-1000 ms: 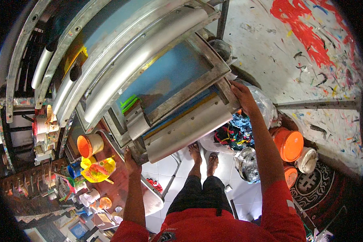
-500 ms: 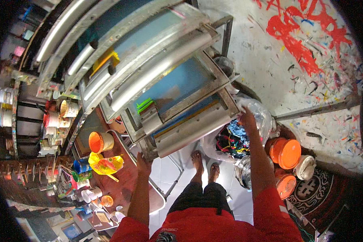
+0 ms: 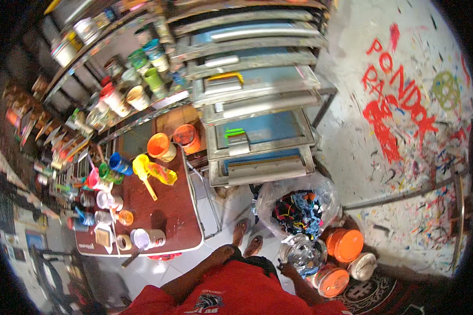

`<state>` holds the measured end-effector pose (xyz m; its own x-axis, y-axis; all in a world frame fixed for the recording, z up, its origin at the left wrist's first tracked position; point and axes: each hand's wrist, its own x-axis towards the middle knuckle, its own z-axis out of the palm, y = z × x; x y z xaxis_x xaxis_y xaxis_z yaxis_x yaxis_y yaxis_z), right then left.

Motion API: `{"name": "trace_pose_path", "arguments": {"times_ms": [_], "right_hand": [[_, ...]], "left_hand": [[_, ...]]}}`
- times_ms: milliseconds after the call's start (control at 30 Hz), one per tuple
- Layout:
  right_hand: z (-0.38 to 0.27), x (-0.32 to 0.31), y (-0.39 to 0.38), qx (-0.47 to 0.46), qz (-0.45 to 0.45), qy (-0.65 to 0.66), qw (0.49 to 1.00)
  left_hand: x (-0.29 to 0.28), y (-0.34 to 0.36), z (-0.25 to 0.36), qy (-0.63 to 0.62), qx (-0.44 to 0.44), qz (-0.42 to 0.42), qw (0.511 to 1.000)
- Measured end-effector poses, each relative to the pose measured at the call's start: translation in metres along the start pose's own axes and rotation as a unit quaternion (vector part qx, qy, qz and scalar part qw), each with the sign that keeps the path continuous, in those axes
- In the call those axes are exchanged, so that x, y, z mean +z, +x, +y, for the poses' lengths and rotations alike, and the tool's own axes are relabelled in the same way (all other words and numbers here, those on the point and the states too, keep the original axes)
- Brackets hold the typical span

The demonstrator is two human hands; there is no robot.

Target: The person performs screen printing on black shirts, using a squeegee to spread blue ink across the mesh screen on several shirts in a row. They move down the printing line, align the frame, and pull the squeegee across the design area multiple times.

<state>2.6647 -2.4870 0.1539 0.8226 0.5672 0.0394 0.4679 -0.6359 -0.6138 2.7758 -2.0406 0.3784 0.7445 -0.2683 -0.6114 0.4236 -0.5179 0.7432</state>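
Note:
My left hand point(image 3: 224, 254) hangs low by my dark shorts, its fingers blurred and partly hidden. On the other side of my body, my right hand point(image 3: 287, 269) is lowered, loosely open and seemingly holding nothing, nearest to a shiny clear plastic bag point(image 3: 302, 256). Ahead of me, metal-framed printing screens sit stacked in a rack; the lowest screen frame point(image 3: 215, 177) is out of both hands' reach. A squeegee with bright green on it point(image 3: 239, 145) lies on the screen above it.
A reddish-brown table point(image 3: 176, 212) at left carries paint cups, a yellow scoop point(image 3: 142, 169) and an orange bucket point(image 3: 160, 146). Shelves of paint pots stand behind. At right are a bag of cloth scraps point(image 3: 298, 212), orange-lidded tubs point(image 3: 347, 245) and a paint-marked wall point(image 3: 341, 131).
Both hands have let go of the lowest screen frame and dropped to my sides. My view has turned left, bringing more of the table into sight.

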Motion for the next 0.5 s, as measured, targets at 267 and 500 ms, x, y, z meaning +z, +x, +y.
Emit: {"name": "trace_pose_path", "arguments": {"times_ms": [267,500], "right_hand": [[-0.015,-0.078,0.080,-0.043,-0.311,-0.102,0.944],[-0.044,-0.101,0.198,-0.046,-0.342,-0.205,0.916]], "left_hand": [[-0.029,-0.085,-0.051,0.174,0.161,0.055,0.970],[0.006,-0.193,-0.218,-0.068,-0.073,0.250,0.963]]}}
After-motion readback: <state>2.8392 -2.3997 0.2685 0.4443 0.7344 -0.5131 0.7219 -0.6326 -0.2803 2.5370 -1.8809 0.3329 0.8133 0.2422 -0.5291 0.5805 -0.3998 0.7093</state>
